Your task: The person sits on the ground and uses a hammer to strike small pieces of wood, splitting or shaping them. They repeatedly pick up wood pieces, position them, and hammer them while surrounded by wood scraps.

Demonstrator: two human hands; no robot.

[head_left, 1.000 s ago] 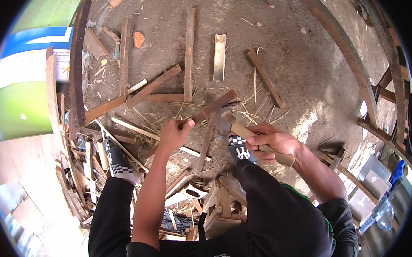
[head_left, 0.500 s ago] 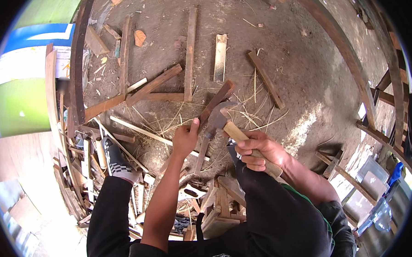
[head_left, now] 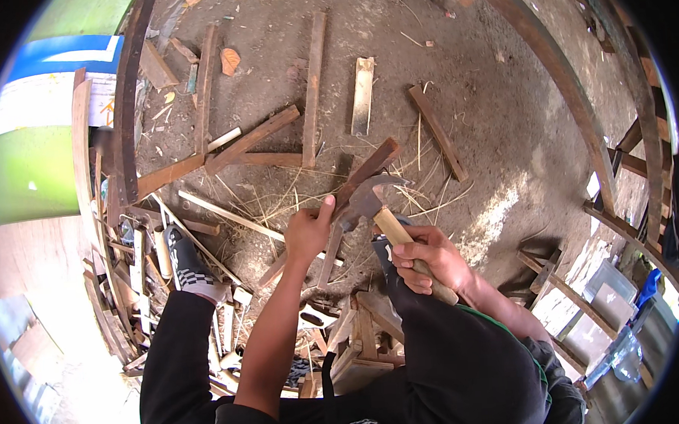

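My left hand (head_left: pixel 308 230) is closed around a short dark wooden stick (head_left: pixel 371 163), its thumb laid along the top. The stick slants up to the right, away from me. In my right hand (head_left: pixel 432 261) is a claw hammer (head_left: pixel 389 225), gripped low on its pale wooden handle. Its rusty metal head overlaps the stick in this view; whether they touch I cannot tell. Another piece of wood (head_left: pixel 330 259) lies below the hammer head, partly hidden. My right knee is under the right hand.
Several brown wooden bars (head_left: pixel 315 84) lie on the dirt ground ahead, with dry straw strands among them. A pale wood block (head_left: pixel 362 96) and a dark bar (head_left: pixel 437 132) lie farther right. Scrap wood is piled by my left shoe (head_left: pixel 188 260). Long beams curve along both sides.
The hammer has turned slightly and moved a little right, its claw now pointing farther right. The stick's far end has shifted slightly to the right, the left hand moving with it.
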